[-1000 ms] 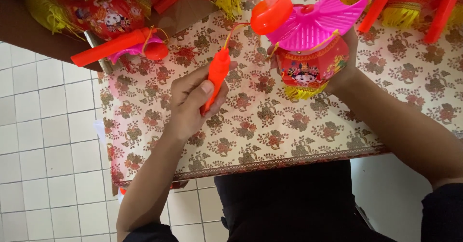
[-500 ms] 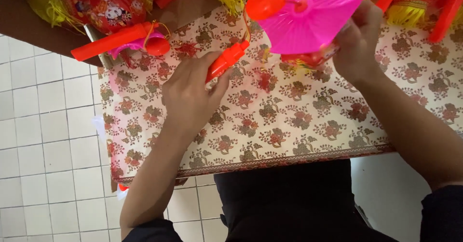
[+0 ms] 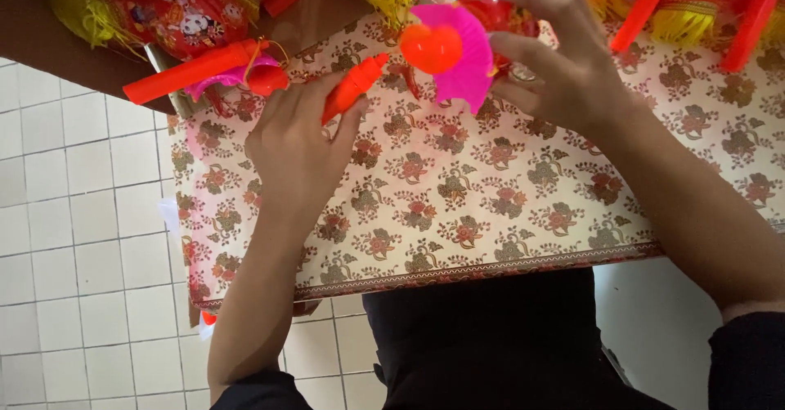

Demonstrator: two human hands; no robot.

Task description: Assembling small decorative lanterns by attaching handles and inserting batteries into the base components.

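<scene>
Person seated at the near edge of the table [image 3: 507, 238], floral cloth over it. Left hand [image 3: 294, 144] closed around an orange stick [image 3: 353, 87]; its long axis slants up and away toward the lantern [image 3: 462, 50], tip just short of the pink pleated top. Right hand [image 3: 564, 67] cups the lantern from the right, fingers spread wide around it, lifted over the far edge. Lantern lies up-right of the left hand. A finished lantern with handle [image 3: 204, 71] rests at the far left corner.

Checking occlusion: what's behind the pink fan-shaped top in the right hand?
Behind the pink fan-shaped top, held by the right hand, a red printed lantern body shows partly. The top and the fingers cover the rest. An orange heart piece sits in front.
</scene>
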